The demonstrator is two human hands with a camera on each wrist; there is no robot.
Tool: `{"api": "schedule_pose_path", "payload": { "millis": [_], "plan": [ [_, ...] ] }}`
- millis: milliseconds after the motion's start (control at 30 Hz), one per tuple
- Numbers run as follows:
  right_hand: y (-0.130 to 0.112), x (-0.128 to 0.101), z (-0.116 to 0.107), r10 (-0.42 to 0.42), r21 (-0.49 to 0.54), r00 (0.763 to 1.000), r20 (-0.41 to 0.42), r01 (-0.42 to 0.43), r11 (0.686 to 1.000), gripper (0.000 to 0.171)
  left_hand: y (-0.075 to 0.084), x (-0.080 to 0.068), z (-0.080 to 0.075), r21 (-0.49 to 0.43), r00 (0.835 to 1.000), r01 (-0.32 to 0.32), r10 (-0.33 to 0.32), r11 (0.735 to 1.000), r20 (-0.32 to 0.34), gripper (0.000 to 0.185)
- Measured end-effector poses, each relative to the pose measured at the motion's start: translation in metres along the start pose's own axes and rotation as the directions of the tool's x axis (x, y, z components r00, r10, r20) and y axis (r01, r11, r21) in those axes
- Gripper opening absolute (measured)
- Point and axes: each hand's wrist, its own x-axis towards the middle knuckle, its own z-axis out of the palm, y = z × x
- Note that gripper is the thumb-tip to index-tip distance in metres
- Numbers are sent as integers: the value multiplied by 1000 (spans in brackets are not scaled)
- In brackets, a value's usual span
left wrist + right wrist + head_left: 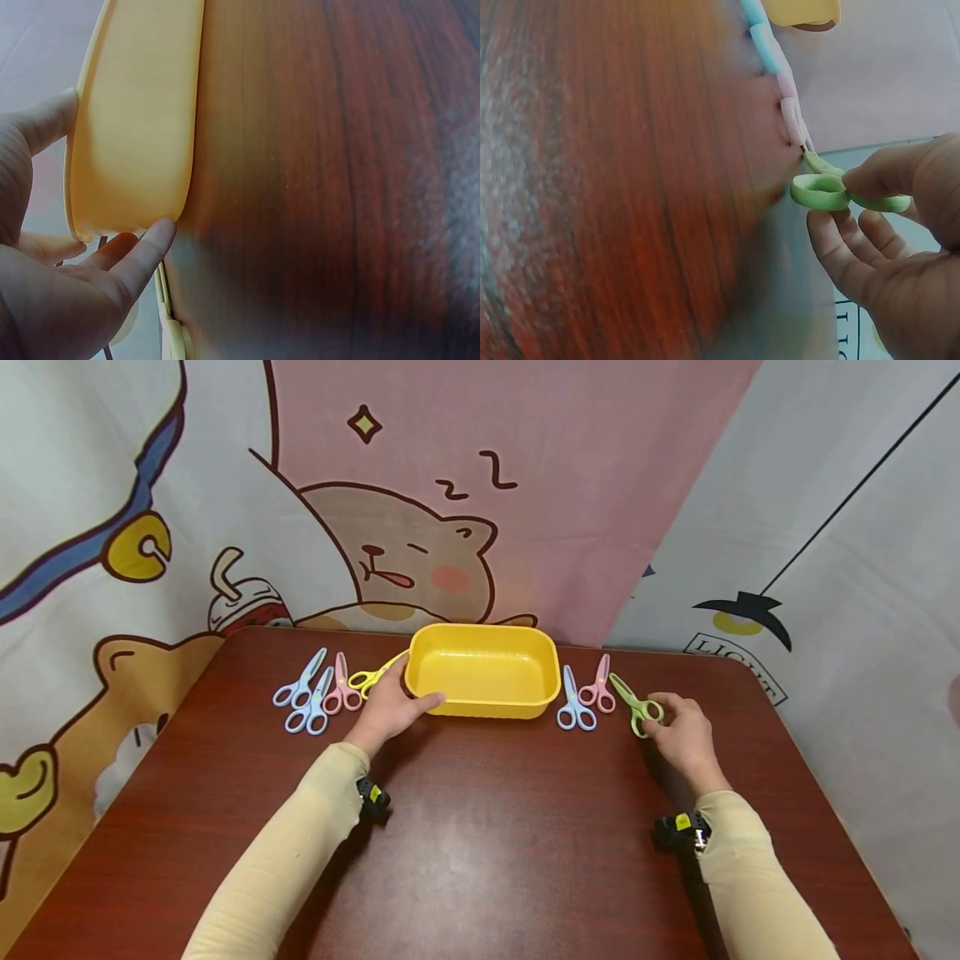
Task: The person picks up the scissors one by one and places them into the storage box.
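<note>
Right hand (686,735) is on the green scissors (636,703) at the far right of the counter (495,852), fingers (870,180) pinching the handle loops. Beside them lie pink scissors (598,685) and blue scissors (574,703), just right of the yellow tub (483,670). Left hand (390,706) rests against the tub's near left corner, fingers (142,255) straight and spread, thumb along its front wall. Yellow scissors (372,675) lie right behind that hand, with a pink pair (342,687) and two blue pairs (306,692) further left.
</note>
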Motion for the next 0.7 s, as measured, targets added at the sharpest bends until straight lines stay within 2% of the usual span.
{"api": "schedule_pose_path", "payload": {
  "millis": [200,467,600,700],
  "plan": [
    [0,0,-1,15,-6,1000,-15,-15,1000,37,0,1,0,-4,1000,-6,6,1000,4,96],
    [-3,0,-5,58,8,998,26,-58,998,34,1,-1,-1,-13,1000,-3,3,1000,10,96],
    [-4,1,-7,133,88,988,79,-139,986,37,1,-1,-1,-14,1000,-7,7,1000,9,96],
    [-4,2,-7,185,200,975,127,-208,958,38,1,-1,-2,-16,1000,-6,7,1000,8,96]
  ]
}}
